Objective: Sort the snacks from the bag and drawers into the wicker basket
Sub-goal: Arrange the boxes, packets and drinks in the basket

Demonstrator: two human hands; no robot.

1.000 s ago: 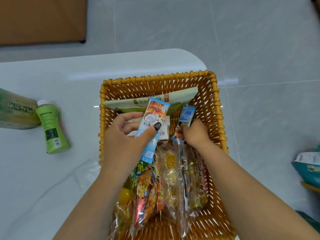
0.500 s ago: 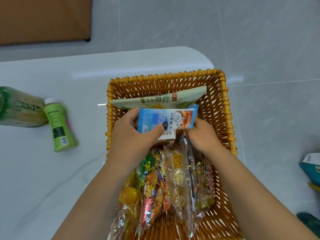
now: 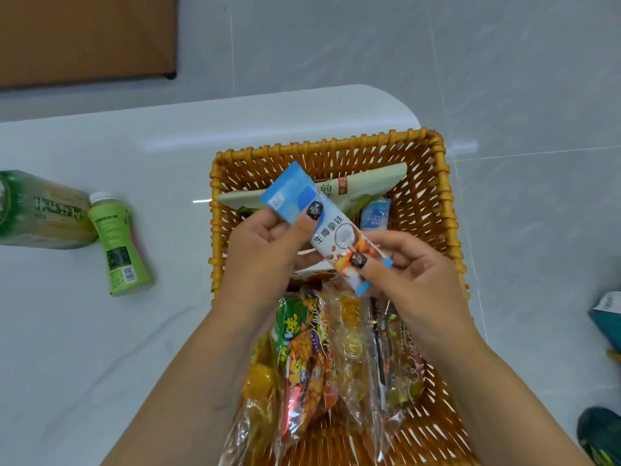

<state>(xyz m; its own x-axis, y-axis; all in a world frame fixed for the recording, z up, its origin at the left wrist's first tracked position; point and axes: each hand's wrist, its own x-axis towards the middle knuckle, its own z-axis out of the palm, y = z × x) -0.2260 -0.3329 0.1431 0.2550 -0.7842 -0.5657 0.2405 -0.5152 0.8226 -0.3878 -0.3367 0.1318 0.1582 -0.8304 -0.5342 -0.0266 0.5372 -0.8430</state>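
Both hands hold one blue-and-white coffee sachet (image 3: 331, 230) above the wicker basket (image 3: 447, 210), tilted so that its blue end points up and to the left. Her left hand (image 3: 265, 253) pinches the upper part, thumb on the printed face and fingers curled behind; the right hand (image 3: 410, 277) pinches the lower end between thumb and forefinger, the other fingers bent loosely beneath. The thumbnails are painted dark with a pale pattern.

Nearest the viewer, in the front half of the basket under the forearms, lie several clear cellophane snack packs (image 3: 353, 351) side by side, their long sides running front to back: one shows yellow sweets, one a green and red printed wrapper, one dark and mixed colours at the right. Behind them, mostly hidden by the hands, a pale box (image 3: 311, 274) shows only an edge. Further back a second blue sachet (image 3: 376, 215) stands against the right side, and a flat cream-and-green packet (image 3: 373, 183) leans across the rear wall.

The basket sits at the right edge of a glossy white table (image 3: 100, 364). To the left, well apart from it, a small green bottle (image 3: 117, 243) with a white cap lies on its side, touching a larger green-labelled bottle (image 3: 40, 210) cut off by the picture's edge. Beyond lies grey tiled floor (image 3: 504, 62), and a brown panel (image 3: 84, 35) fills the far left corner.
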